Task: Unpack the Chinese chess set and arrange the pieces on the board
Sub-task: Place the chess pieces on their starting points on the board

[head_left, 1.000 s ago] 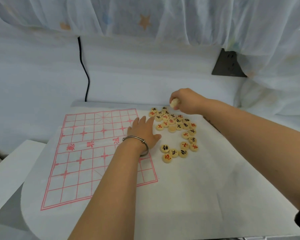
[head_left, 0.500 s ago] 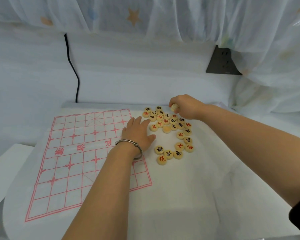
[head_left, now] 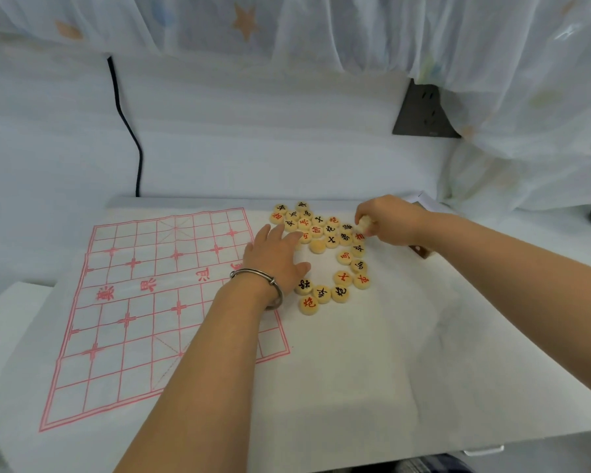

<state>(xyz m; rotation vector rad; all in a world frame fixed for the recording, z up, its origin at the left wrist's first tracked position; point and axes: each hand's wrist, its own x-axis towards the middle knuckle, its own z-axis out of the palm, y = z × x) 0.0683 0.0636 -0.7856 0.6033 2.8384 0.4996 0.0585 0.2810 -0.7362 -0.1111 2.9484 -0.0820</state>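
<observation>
The right hand [head_left: 388,220] pinches a pale round wooden chess piece [head_left: 365,221] at the far edge of the loose cluster of wooden pieces [head_left: 325,247], probably to sort it. The left hand [head_left: 275,257] rests flat, fingers spread and holding nothing, beside that cluster near the far right corner of the red-gridded white cloth board [head_left: 144,302], which carries no pieces yet.

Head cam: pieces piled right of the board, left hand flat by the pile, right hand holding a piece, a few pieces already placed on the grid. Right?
Not quite. In the head view the red-lined board has no pieces on its grid. The rest holds: the pieces are piled right of it, the left hand lies flat by the pile, and the right hand holds a piece.
</observation>
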